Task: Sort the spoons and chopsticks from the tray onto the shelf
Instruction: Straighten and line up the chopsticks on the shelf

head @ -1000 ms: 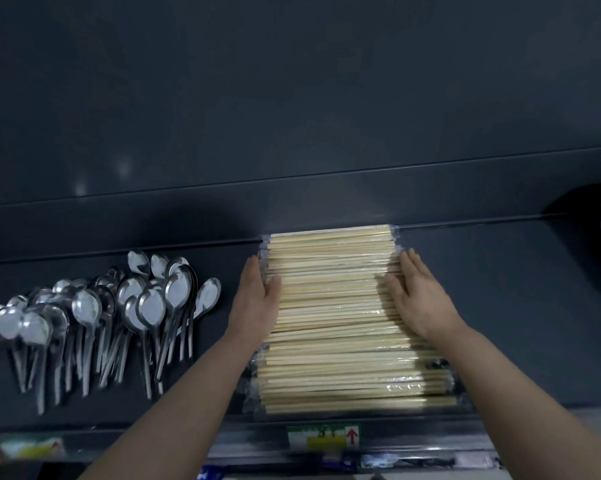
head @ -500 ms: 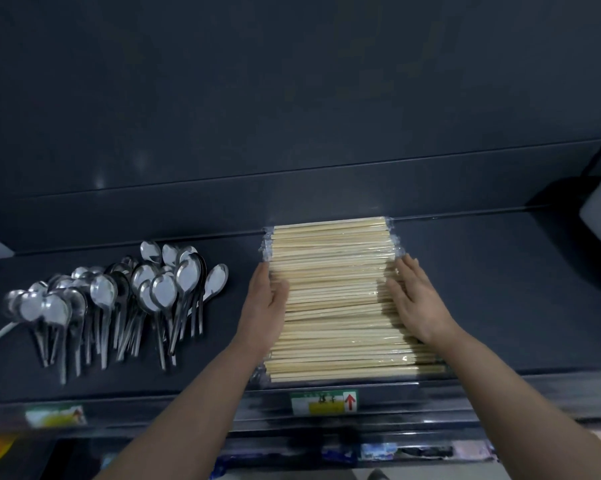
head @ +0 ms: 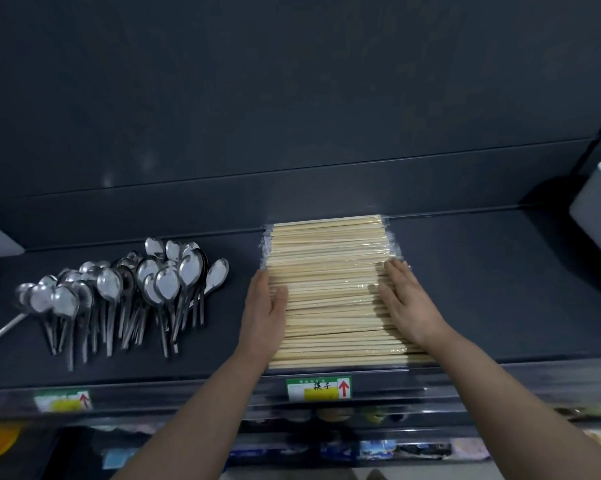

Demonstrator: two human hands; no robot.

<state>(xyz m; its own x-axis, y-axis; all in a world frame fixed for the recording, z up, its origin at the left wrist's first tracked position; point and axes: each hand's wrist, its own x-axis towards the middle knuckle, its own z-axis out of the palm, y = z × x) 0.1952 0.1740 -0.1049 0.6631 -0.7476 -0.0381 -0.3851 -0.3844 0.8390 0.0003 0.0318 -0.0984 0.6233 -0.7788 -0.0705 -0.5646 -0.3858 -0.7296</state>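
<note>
A flat stack of pale wooden chopsticks (head: 330, 278) in clear wrappers lies on the dark shelf (head: 482, 289), its far end against the back panel. My left hand (head: 266, 310) presses flat against the stack's left edge, fingers straight. On the stack's right edge my right hand (head: 404, 303) lies flat, fingers straight and spread a little. A cluster of metal spoons (head: 126, 292) lies on the same shelf to the left, bowls toward the back and handles toward me.
A price label with a red arrow (head: 319, 388) sits on the shelf's front rail below the chopsticks, another label (head: 63, 400) below the spoons. A white box corner (head: 600, 209) juts in at the right. Packaged goods (head: 378, 448) fill the lower shelf.
The chopstick stack has slid back on the shelf and its near end has been squared up. Both hands stay flat on its sides.
</note>
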